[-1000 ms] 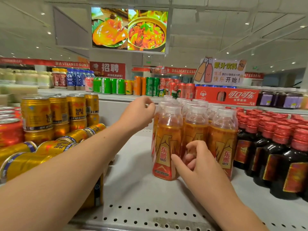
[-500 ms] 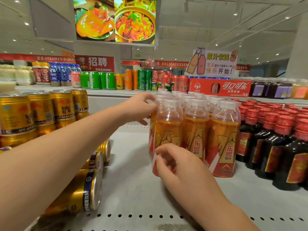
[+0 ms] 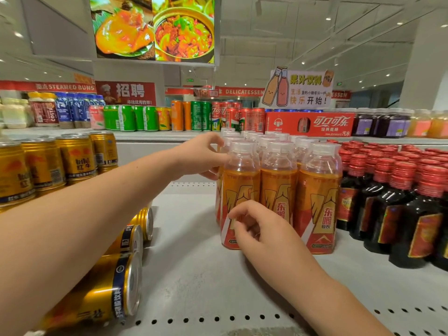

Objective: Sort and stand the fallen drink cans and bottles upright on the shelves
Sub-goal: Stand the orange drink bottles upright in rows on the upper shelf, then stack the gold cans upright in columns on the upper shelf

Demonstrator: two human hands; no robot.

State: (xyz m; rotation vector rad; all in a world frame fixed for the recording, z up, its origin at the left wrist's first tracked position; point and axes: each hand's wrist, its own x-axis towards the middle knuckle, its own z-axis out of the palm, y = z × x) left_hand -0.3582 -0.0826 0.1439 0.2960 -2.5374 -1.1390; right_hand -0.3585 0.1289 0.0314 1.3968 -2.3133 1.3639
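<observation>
**Hands at the orange bottle block, shelf front**

Left hand: arm stretched forward across the shelf. The thumb is on top and the fingers are curled beneath, closed about a clear neck at the left edge of the orange bottles. Whether that neck belongs to the front-left bottle or to the one behind it cannot be told.

Right hand: low and near, knuckles up, with the fingers curled and their tips against the lower label of the front-left bottle. Whether it actually grips the bottle cannot be told.

Hidden or unclear:
- Left forearm covers the bodies of the fallen gold cans.
- Rear orange bottles show only their white caps.
- Outermost standing gold cans are cut off at the left frame edge.
- Lower label of the front-left bottle is partly behind the right hand.

Count:
- Orange bottles: 3 upright in the front row, with further rows behind that cannot be counted.
- Fallen gold cans: 3 on their sides, ends facing right, in a line at the left of the shelf.
- Standing gold cans: 4 tops visible, stacked on a lower tier.
- Dark bottles with red caps: many, upright, just right of the orange block.
</observation>
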